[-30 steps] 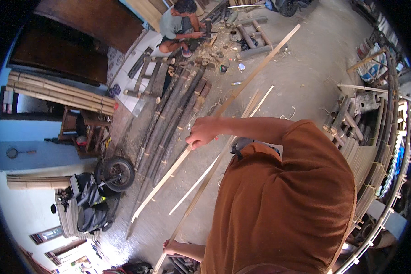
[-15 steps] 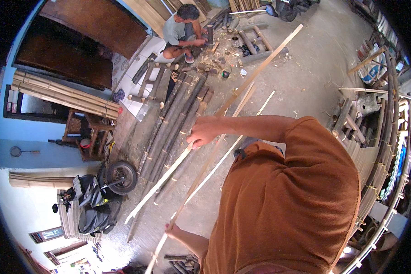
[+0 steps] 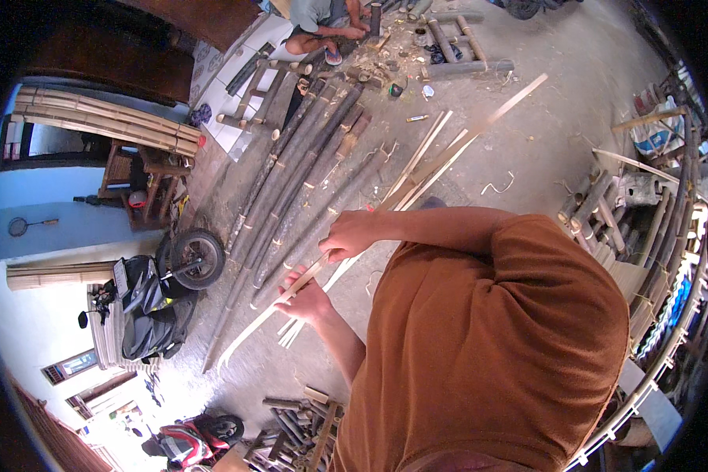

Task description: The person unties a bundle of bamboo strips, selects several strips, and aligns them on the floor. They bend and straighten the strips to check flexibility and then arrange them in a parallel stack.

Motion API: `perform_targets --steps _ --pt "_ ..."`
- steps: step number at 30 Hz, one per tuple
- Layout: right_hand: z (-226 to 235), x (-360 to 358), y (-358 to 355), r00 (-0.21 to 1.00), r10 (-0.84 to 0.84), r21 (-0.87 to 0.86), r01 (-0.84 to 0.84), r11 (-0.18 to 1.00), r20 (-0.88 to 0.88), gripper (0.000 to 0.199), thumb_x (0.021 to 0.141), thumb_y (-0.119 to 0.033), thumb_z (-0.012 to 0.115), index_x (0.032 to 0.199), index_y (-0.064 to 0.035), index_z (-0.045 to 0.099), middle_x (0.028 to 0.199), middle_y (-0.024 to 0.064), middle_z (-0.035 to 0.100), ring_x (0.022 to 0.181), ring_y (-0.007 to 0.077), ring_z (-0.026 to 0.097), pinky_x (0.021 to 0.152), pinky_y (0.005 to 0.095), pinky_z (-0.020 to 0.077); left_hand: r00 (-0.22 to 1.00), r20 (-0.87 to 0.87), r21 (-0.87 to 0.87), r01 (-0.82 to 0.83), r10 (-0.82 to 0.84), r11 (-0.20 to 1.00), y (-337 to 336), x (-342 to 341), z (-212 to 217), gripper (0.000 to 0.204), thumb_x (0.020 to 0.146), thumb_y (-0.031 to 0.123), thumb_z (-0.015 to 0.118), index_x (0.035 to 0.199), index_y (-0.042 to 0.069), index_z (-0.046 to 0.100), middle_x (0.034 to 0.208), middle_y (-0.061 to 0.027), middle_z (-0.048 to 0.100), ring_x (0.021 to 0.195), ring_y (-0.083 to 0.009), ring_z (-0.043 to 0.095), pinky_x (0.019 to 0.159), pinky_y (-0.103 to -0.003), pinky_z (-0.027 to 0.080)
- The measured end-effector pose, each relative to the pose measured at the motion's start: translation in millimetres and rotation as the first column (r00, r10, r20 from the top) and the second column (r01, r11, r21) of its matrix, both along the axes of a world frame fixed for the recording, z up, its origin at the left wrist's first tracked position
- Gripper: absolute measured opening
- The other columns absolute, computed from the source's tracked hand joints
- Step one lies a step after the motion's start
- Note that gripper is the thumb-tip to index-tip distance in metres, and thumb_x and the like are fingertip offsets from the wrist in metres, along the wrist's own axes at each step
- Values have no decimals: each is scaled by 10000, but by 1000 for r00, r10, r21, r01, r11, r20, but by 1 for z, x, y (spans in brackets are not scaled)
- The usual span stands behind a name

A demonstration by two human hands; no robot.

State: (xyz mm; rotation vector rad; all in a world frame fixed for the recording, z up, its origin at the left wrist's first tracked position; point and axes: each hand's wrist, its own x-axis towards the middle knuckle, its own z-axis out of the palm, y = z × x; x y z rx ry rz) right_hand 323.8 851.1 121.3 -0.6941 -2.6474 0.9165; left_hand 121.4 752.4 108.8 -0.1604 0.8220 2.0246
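My right hand (image 3: 349, 237) is closed on a long, pale bamboo strip (image 3: 253, 329). Just below it on the near left, my left hand (image 3: 305, 299) curls round the same strip, which passes between its thumb and fingers. A broad strip (image 3: 505, 108) slants away to the upper right beyond my right forearm; where it meets the held piece is hidden by my hand. More thin bamboo strips (image 3: 426, 146) lie beneath and beside it, with their near ends (image 3: 291, 333) showing below my left hand.
Dark bamboo poles (image 3: 279, 200) lie side by side left of my hands. Beyond them, a seated person (image 3: 316, 22) works near a wooden frame (image 3: 263, 96). A motorcycle (image 3: 153, 303) stands at left, another (image 3: 193, 440) at the bottom. Cut bamboo pieces (image 3: 295, 417) are piled nearby.
My left hand has come up from the lower edge to just below my right hand. The broad strip has shifted with the hands, and the view has moved lower.
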Motion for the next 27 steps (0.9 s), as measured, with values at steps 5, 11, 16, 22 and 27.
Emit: perform_targets --steps 5,11,16,22,27 --pt "-7 4 -6 990 -96 73 104 992 -99 402 883 -437 594 1140 -129 629 992 124 657 964 306 631 792 478 473 945 -124 -211 -323 303 922 12 -54 -16 272 1006 300 333 838 138 471 617 11 350 570 -163 409 568 -317 461" --pt "34 102 19 915 -404 320 377 869 17 504 860 -487 616 1211 -125 627 1117 136 646 1071 319 585 921 493 425 923 -193 -279 -377 333 883 -5 -121 -15 187 999 258 372 866 137 422 615 16 282 529 -138 309 464 -288 336" --pt "56 144 34 953 -257 -12 262 965 162 478 884 -460 612 1193 -95 632 1067 153 661 1014 329 603 881 437 467 892 -184 -212 -447 414 869 1 -129 4 188 1019 280 363 928 130 431 625 12 270 517 -136 277 453 -288 308" --pt "47 110 32 979 -66 -22 71 997 193 370 913 -427 581 1112 -117 613 922 172 662 879 367 638 744 480 484 828 -343 -190 -524 444 830 -5 -117 53 286 1029 280 321 808 115 395 582 11 225 489 -140 225 439 -287 280" --pt "65 75 20 983 90 -413 -17 910 159 301 963 -368 515 1110 -110 564 733 132 664 734 321 672 675 449 486 799 -282 37 -544 531 838 -37 -140 82 353 1027 381 394 769 143 430 573 42 272 457 -85 212 369 -214 225"
